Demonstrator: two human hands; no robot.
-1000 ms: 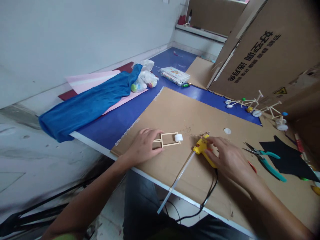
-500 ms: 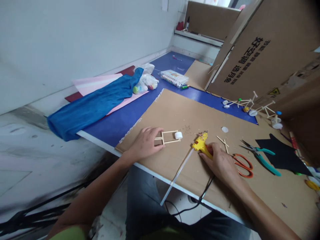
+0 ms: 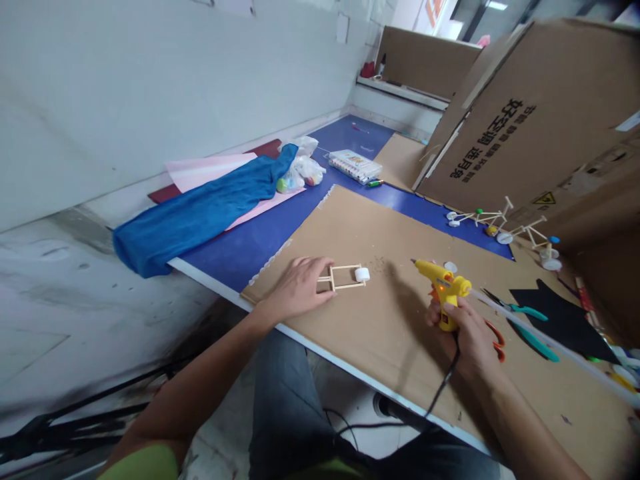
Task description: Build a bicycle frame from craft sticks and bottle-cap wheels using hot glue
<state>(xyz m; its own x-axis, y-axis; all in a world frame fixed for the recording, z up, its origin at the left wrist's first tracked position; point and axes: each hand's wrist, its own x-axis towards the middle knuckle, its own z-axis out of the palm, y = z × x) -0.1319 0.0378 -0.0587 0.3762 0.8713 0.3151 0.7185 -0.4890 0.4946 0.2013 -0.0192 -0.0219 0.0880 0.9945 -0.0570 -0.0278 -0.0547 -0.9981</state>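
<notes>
My left hand [image 3: 300, 287] rests on the cardboard sheet, its thumb and fingers closed about one end of a small wooden stick frame [image 3: 345, 287]. A white wheel [image 3: 362, 275] sits between the frame's two long sticks at the far end; the other end is hidden under my palm. Raised above the cardboard, a yellow hot glue gun [image 3: 446, 283] is gripped by its handle in my right hand [image 3: 465, 327]. Its nozzle points left toward the frame, apart from it. A long clear glue stick [image 3: 550, 340] sticks out of its back, and a black cord [image 3: 445, 383] hangs from the handle.
Right of my right hand lie orange-handled scissors [image 3: 496, 340], teal pliers [image 3: 535, 337] and black sheet material [image 3: 560, 310]. Stick models with wheels [image 3: 530, 233] stand by a large cardboard box [image 3: 540, 120]. Blue cloth [image 3: 205, 213], plastic bags [image 3: 305, 170] and a marker pack [image 3: 354, 165] lie behind.
My right hand has lifted the glue gun off the cardboard and turned it, so the nozzle now points left and the glue stick trails right. My left hand stays at the frame.
</notes>
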